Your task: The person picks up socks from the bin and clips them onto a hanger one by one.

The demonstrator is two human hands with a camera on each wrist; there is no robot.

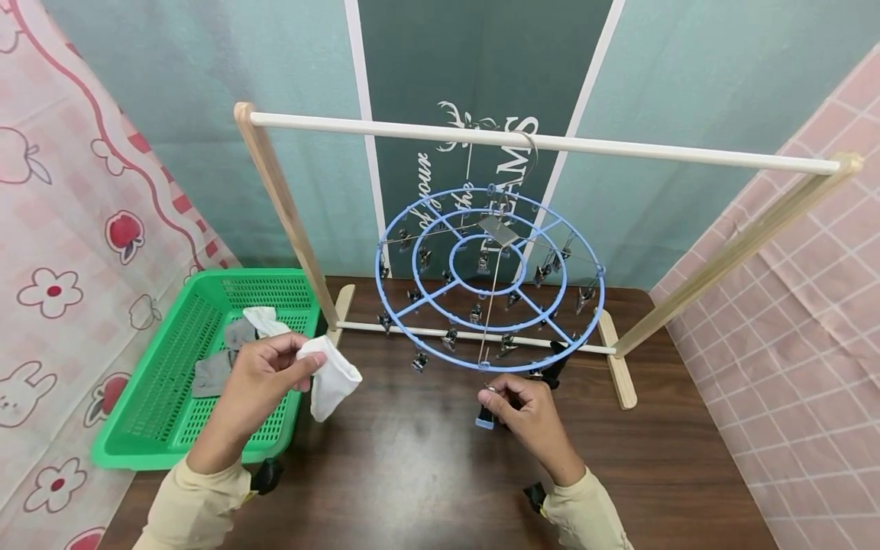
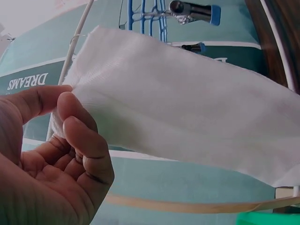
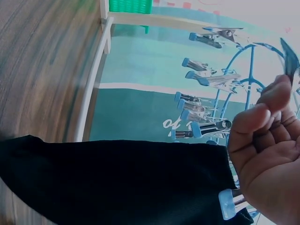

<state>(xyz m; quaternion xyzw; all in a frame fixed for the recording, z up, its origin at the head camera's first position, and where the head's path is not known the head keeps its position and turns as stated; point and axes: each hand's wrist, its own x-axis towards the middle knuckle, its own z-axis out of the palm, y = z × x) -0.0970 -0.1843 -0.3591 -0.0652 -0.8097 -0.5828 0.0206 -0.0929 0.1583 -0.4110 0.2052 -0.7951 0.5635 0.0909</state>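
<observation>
With left hand [image 1: 275, 370], pinching sock [image 1: 333, 380] left of hanger [image 1: 451, 269]: likely light, soft, best held by edge; with right hand [image 1: 529, 416], clip [image 1: 484, 422].

Dark wood-grain on the table [image 1: 412, 489], smooth, with a hazy sheen. Along its left edge, a basket [image 1: 113, 451] of green plastic, perforated, softly glossy at the rim; inside, matt grey cloth [image 1: 215, 374]. Near the table's far edge, uprights [image 1: 283, 206] of pale, matt wood and a smooth white rod [image 1: 426, 131], material hard to tell. Below the rod, a round hanger [image 1: 484, 366] in smooth blue, apparently plastic, with a thin metal hook [image 1: 535, 149]. Clips [image 3: 211, 127] of shiny metal, tipped in blue plastic. White cloth [image 1: 330, 382], thin, matt, faintly ribbed at one end. Black cloth [image 3: 117, 183], dense and matt. Matt cream cloth in the sleeves [image 1: 195, 500].
</observation>
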